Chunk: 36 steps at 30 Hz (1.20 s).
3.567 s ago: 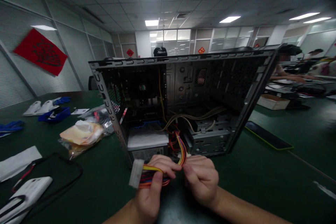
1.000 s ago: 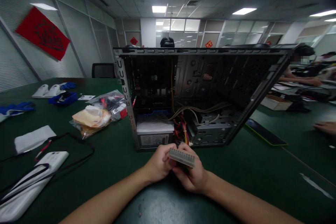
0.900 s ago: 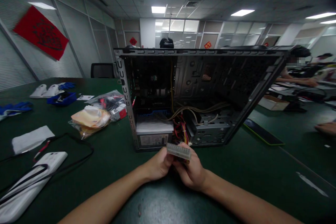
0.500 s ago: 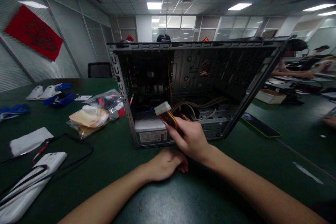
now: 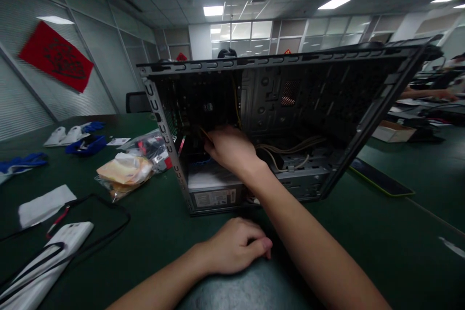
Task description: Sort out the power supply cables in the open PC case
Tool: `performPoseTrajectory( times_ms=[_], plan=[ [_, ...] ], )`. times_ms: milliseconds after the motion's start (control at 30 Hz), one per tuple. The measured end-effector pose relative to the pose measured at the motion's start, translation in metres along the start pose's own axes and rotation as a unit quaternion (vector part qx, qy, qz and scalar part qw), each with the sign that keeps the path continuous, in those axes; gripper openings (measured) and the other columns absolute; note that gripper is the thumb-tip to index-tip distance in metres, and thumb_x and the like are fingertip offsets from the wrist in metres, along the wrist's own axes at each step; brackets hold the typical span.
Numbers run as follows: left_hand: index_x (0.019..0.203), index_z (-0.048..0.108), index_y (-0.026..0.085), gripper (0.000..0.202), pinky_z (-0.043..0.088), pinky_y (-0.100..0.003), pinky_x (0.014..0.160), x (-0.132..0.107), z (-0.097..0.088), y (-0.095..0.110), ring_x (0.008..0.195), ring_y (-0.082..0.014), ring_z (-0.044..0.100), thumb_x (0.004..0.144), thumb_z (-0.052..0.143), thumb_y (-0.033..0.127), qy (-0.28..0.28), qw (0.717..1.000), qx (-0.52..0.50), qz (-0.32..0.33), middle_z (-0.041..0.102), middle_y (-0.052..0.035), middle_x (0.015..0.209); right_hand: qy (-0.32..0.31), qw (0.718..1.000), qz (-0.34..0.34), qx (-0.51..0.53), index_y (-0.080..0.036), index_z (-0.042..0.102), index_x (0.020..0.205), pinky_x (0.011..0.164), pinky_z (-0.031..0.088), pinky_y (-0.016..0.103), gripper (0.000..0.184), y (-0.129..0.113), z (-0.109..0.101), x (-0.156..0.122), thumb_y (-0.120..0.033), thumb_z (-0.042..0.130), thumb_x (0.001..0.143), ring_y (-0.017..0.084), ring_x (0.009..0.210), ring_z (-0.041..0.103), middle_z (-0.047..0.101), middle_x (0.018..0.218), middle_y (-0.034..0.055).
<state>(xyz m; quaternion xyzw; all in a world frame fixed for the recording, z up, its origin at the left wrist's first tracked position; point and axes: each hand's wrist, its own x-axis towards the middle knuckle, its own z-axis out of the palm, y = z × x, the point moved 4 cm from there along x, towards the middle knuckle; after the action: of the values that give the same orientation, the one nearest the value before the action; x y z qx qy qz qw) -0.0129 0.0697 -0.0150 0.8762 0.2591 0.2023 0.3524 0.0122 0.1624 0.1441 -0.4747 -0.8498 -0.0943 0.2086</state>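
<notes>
An open computer case (image 5: 267, 62) stands on its side edge on the green table, its inside facing me. My right hand (image 5: 232, 147) reaches into its left half, in front of the dark motherboard area. Its fingers are closed on a power cable, of which a yellow-orange wire (image 5: 205, 131) shows by the fingertips; the white connector is hidden. Below the hand sits the power supply (image 5: 214, 197) with its printed label. My left hand (image 5: 241, 247) rests on the table in front of the case, fingers curled, with nothing visible in it.
At left lie a bagged yellowish packet (image 5: 125, 169), a blue tray (image 5: 86, 146), gloves (image 5: 23, 162) and a white power strip (image 5: 54, 261) with black cords. A black mat (image 5: 379, 178) and an open box (image 5: 394, 131) are at right, near another person's arm (image 5: 428, 93).
My right hand has moved up and deeper into the case with the cable, and the white connector is now out of sight. My left hand has shifted slightly right and nearer to me.
</notes>
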Motion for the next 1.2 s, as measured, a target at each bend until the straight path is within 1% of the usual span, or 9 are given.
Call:
performPoseTrajectory(
  times_ms=[100,200,300,467,600,700,833,1033,1200],
  plan=[
    [0.085,0.071,0.016,0.040,0.047,-0.025,0.083,0.001,0.000,0.002,0.080,-0.0154,0.067,0.102,0.038,0.032,-0.003,1.000,0.030,0.008,0.073,-0.0046,0.082,-0.007,1.000,0.006,0.007,-0.015,0.071,0.105,0.077,0.053,0.034,0.029,0.005,0.001,0.001,-0.031,0.048,0.097,0.027,0.091,0.069,0.072,0.101,0.0149],
    [0.085,0.071,0.016,0.034,0.047,-0.025,0.082,0.001,0.000,0.004,0.079,-0.0153,0.067,0.101,0.044,0.029,-0.002,0.999,0.049,0.011,0.072,-0.0038,0.082,-0.004,1.000,0.009,0.013,-0.015,0.071,0.104,0.077,0.052,0.033,0.027,0.009,0.001,0.001,-0.030,0.050,0.096,0.026,0.090,0.069,0.072,0.098,0.0144],
    [0.084,0.071,0.016,0.033,0.047,-0.024,0.081,0.001,-0.001,0.005,0.078,-0.0152,0.067,0.100,0.045,0.028,-0.001,0.998,0.056,0.014,0.072,-0.0039,0.081,-0.004,1.000,-0.002,0.019,-0.015,0.072,0.103,0.076,0.051,0.032,0.025,0.010,0.002,0.002,-0.030,0.053,0.095,0.025,0.090,0.069,0.073,0.098,0.0136],
    [0.086,0.071,0.017,0.031,0.046,-0.025,0.082,0.001,0.000,0.006,0.080,-0.0153,0.068,0.100,0.047,0.028,-0.011,0.997,0.070,0.009,0.073,-0.0034,0.082,0.001,0.999,-0.011,0.035,-0.016,0.072,0.104,0.072,0.049,0.030,0.026,0.012,0.003,0.003,-0.031,0.054,0.095,0.025,0.088,0.070,0.073,0.095,0.0122],
    [0.086,0.071,0.017,0.032,0.046,-0.025,0.082,0.001,0.000,0.007,0.080,-0.0154,0.067,0.100,0.046,0.029,-0.011,0.997,0.077,0.007,0.073,-0.0035,0.083,0.003,0.999,0.005,0.034,-0.016,0.072,0.106,0.070,0.049,0.029,0.028,0.016,0.003,0.003,-0.032,0.051,0.096,0.024,0.086,0.070,0.073,0.095,0.0117],
    [0.086,0.072,0.017,0.031,0.046,-0.025,0.083,0.001,0.001,0.007,0.080,-0.0156,0.068,0.100,0.047,0.030,-0.013,0.997,0.080,0.008,0.073,-0.0039,0.083,0.004,0.999,0.024,0.031,-0.015,0.072,0.106,0.073,0.050,0.029,0.030,0.018,0.004,0.003,-0.034,0.050,0.097,0.024,0.087,0.069,0.073,0.098,0.0127],
    [0.086,0.072,0.017,0.032,0.046,-0.026,0.083,0.000,0.001,0.006,0.081,-0.0161,0.068,0.100,0.047,0.031,-0.012,0.996,0.086,0.009,0.074,-0.0043,0.083,0.016,0.999,0.039,0.017,-0.015,0.072,0.105,0.077,0.052,0.032,0.030,0.014,0.003,0.002,-0.033,0.050,0.097,0.026,0.090,0.069,0.073,0.100,0.0147],
    [0.085,0.072,0.015,0.033,0.048,-0.025,0.076,0.000,0.003,0.005,0.081,-0.0172,0.069,0.100,0.048,0.031,-0.008,0.997,0.070,0.018,0.074,-0.0068,0.084,0.038,0.999,0.026,-0.012,-0.013,0.073,0.101,0.072,0.054,0.036,0.033,-0.002,0.003,0.000,-0.031,0.046,0.099,0.029,0.086,0.071,0.072,0.094,0.0178],
    [0.085,0.073,0.016,0.031,0.048,-0.026,0.076,0.001,0.003,0.007,0.081,-0.0181,0.069,0.099,0.049,0.031,-0.010,0.996,0.092,0.017,0.075,-0.0063,0.082,0.055,0.998,0.021,-0.011,-0.015,0.073,0.098,0.069,0.054,0.036,0.034,0.001,0.008,0.002,-0.035,0.046,0.100,0.029,0.083,0.072,0.073,0.092,0.0156]
  ],
)
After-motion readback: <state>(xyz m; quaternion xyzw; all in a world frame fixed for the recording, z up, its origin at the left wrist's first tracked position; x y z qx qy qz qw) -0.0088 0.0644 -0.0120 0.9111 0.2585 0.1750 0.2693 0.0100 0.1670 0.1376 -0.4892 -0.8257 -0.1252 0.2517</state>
